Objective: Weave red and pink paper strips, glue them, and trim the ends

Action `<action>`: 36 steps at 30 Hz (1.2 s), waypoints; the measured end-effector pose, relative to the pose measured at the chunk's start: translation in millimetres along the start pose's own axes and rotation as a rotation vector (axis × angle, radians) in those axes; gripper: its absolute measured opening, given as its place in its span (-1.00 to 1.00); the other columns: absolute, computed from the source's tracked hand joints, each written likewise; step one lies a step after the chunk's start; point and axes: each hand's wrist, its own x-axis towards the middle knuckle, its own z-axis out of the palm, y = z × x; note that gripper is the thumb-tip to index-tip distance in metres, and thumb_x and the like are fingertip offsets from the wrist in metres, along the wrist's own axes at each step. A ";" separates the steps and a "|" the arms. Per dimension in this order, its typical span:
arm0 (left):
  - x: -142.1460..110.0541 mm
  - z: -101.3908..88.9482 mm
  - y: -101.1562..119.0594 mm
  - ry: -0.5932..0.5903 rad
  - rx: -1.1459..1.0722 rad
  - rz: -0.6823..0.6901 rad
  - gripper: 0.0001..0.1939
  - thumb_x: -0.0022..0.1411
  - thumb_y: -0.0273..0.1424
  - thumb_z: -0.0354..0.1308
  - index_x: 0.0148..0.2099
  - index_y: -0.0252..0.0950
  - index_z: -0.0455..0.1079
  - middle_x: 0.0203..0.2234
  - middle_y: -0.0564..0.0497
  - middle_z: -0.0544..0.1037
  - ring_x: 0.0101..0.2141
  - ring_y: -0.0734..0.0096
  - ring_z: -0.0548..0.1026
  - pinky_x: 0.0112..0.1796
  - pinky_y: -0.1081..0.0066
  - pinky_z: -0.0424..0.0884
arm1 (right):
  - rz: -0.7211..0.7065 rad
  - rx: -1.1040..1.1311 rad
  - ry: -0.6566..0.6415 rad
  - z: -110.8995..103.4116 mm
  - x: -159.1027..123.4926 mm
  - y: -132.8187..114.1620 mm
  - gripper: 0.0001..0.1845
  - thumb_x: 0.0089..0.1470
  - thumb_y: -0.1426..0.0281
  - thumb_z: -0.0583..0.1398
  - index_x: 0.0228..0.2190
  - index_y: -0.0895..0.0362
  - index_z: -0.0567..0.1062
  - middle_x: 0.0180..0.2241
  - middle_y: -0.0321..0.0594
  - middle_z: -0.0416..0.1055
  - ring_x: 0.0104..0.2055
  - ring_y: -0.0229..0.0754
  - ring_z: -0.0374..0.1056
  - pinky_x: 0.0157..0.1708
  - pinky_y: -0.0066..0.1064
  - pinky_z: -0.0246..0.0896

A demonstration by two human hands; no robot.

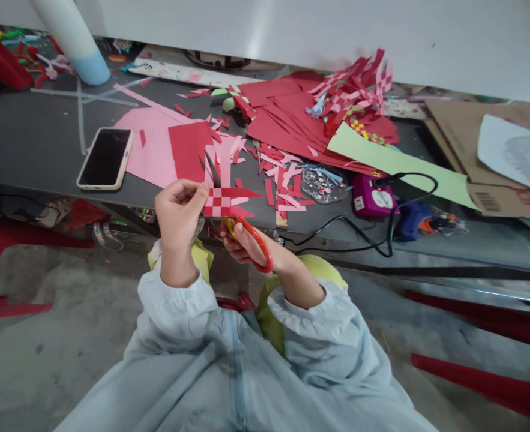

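Left hand (pixel 179 207) pinches woven paper piece (pixel 217 203) at table edge, likely to steady it; right hand (pixel 242 243) grips scissors (pixel 258 243) by handles, blades partly open beside it.

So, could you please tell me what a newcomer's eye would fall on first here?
Probably the checkered paper weave pinched in the left hand, with the red-handled scissors in the right hand, close beside it. After that, the bright heap of red paper towards the back of the dark table.
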 end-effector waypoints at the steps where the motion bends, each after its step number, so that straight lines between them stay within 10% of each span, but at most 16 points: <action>1: 0.0 0.0 -0.3 -0.001 -0.002 0.000 -0.87 0.02 -0.41 0.33 -0.53 -0.26 0.47 -0.68 0.16 0.39 -0.62 0.65 0.31 -0.54 0.58 0.31 | 0.000 0.001 -0.004 -0.1 0.0 0.2 -0.42 0.00 -0.20 0.16 -0.30 0.06 0.28 -0.48 -0.38 0.01 -0.58 -0.39 -0.12 -0.64 -0.45 -0.27; 36: -0.6 -1.6 -1.7 -0.023 0.037 -0.034 -0.84 0.04 -0.34 0.34 -0.51 -0.26 0.48 -0.65 0.14 0.44 -0.60 0.61 0.32 -0.52 0.55 0.30 | 0.025 -0.015 -0.018 -0.7 0.9 3.3 -0.45 0.04 -0.18 0.14 -0.35 0.05 0.22 -0.50 -0.41 -0.06 -0.58 -0.39 -0.20 -0.64 -0.48 -0.32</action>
